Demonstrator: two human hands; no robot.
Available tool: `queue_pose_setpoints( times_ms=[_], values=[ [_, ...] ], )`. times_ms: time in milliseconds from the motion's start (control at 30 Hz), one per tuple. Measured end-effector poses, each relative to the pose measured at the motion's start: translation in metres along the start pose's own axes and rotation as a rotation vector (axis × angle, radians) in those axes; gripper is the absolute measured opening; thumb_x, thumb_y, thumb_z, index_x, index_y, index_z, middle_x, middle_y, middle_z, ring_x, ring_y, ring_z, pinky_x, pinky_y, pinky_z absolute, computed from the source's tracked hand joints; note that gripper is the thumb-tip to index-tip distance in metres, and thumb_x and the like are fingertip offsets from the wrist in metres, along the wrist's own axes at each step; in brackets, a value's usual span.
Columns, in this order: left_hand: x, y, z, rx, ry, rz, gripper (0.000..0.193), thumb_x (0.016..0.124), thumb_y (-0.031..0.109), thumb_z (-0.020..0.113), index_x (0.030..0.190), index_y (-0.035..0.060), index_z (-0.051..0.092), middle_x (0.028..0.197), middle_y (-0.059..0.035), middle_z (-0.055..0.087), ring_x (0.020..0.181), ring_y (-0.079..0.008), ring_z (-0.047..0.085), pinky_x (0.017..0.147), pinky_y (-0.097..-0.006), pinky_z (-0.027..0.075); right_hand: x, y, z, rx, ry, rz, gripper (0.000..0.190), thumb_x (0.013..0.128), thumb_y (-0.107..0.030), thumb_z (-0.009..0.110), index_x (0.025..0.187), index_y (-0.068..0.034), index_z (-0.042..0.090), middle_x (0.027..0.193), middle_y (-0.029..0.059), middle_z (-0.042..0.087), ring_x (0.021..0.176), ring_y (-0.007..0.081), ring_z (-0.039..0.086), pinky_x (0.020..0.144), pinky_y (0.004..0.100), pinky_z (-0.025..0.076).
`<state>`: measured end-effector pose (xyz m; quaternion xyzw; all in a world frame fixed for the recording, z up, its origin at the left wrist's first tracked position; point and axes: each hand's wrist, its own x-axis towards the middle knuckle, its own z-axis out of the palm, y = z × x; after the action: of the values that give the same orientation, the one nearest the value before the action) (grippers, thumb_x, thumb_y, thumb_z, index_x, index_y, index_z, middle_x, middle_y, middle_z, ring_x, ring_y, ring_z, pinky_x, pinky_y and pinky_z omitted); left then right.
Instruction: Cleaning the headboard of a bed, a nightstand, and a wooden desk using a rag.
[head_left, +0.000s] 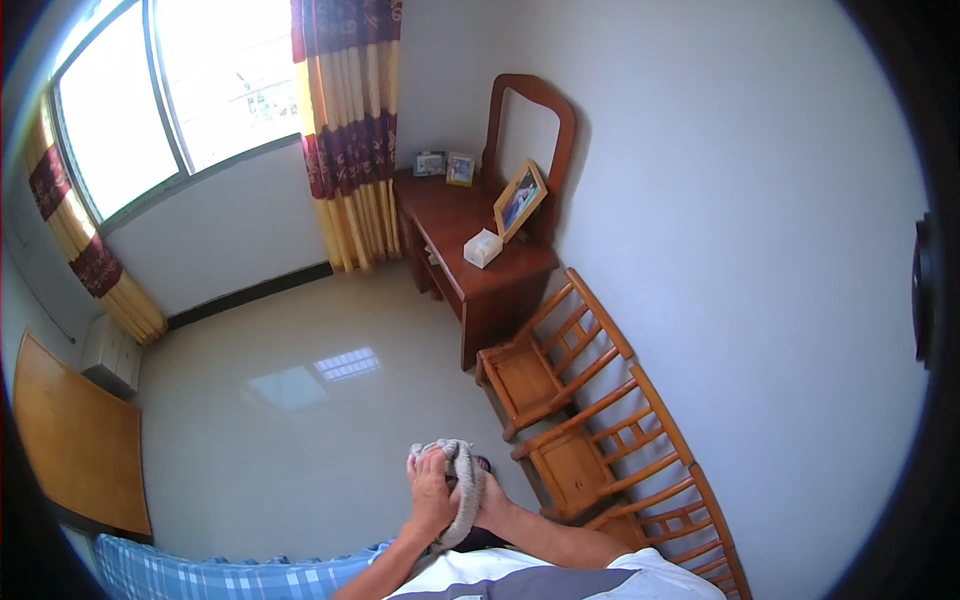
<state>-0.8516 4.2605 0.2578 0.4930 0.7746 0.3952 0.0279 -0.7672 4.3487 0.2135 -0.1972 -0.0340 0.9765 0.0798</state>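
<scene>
A bunched grey cloth (469, 495), perhaps a towel, is held up in front of my body. My left hand (433, 491) presses against its left side with the fingers curled over the top. From the other side my right hand (491, 501) grips it, and the cloth hides most of those fingers. One end of the cloth hangs towards my white and grey shirt (517, 581). Part of a dark shoe (484, 463) shows on the floor just beyond my hands.
Wooden armchairs (574, 469) line the wall at my right. Beyond them stands a dressing table (450, 217) bearing a tissue box (483, 248) and a leaning framed picture (520, 199). A blue plaid bedspread (225, 581) lies at lower left, near a wooden panel (79, 435).
</scene>
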Motion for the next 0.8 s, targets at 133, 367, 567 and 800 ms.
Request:
queue_pose_setpoints(
  times_ms=[133,367,567,800],
  values=[
    [0.038,-0.074,0.045,-0.293,0.256,-0.326,0.037,0.092,0.019,0.064,0.126,0.0062,0.06,0.118,-0.0186,0.061,0.115,-0.0337,0.057,0.104,-0.0423,0.043,0.051,-0.027,0.04,-0.242,0.276,0.046,0.041,0.11,-0.038,0.04,0.134,-0.009,0.055,0.128,0.0095,0.064,0.117,0.0214,0.062,0.103,0.0393,0.05],
    [0.131,-0.177,0.046,-1.325,0.331,-1.201,0.02,0.094,0.029,0.059,0.095,0.0096,0.063,0.083,-0.011,0.059,0.072,-0.0343,0.066,0.065,-0.0515,0.057,0.128,-0.123,0.054,-1.103,-0.244,0.328,0.048,0.106,-0.02,0.054,0.149,0.0,0.046,0.143,0.0079,0.055,0.13,0.0161,0.052,0.114,0.0306,0.037],
    [0.206,-0.189,0.03,-1.701,0.391,-1.291,0.011,0.082,0.016,0.063,0.078,0.0076,0.058,0.077,-0.0089,0.056,0.065,-0.0287,0.061,0.058,-0.0468,0.056,0.228,-0.301,0.06,-1.106,0.1,-0.162,0.025,0.103,-0.017,0.057,0.122,-0.003,0.065,0.111,0.009,0.072,0.1,0.0156,0.068,0.088,0.0305,0.055],
    [0.245,-0.278,0.053,-0.325,0.211,-0.55,0.042,0.054,0.01,0.093,0.086,0.0057,0.065,0.08,-0.0057,0.062,0.064,-0.0153,0.061,0.054,-0.0317,0.053,0.356,-0.536,0.064,-1.136,0.735,-0.857,0.039,0.093,-0.025,0.071,0.123,-0.003,0.059,0.11,0.0061,0.066,0.097,0.0174,0.064,0.083,0.0333,0.054]
  ],
)
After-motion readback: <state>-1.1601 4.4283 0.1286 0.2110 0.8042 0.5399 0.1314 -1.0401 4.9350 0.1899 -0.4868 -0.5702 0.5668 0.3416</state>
